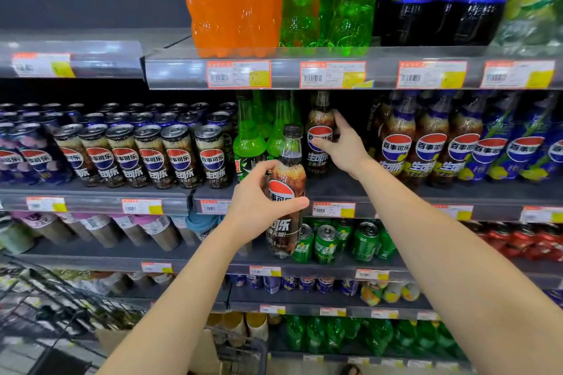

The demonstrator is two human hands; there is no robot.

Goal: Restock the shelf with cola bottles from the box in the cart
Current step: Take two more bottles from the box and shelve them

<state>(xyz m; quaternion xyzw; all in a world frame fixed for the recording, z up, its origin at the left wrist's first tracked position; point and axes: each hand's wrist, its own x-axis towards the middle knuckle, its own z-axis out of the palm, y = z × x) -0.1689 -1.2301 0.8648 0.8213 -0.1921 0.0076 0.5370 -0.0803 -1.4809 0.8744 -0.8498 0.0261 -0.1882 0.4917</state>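
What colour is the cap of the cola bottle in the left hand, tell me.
Black. The head view shows the cap of the cola bottle best.

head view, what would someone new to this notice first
At centre, the left hand grips a cola bottle in mid-air before the middle shelf, and the right hand holds a second cola bottle standing on that shelf beside green bottles. Above, big orange bottles glow on the top shelf.
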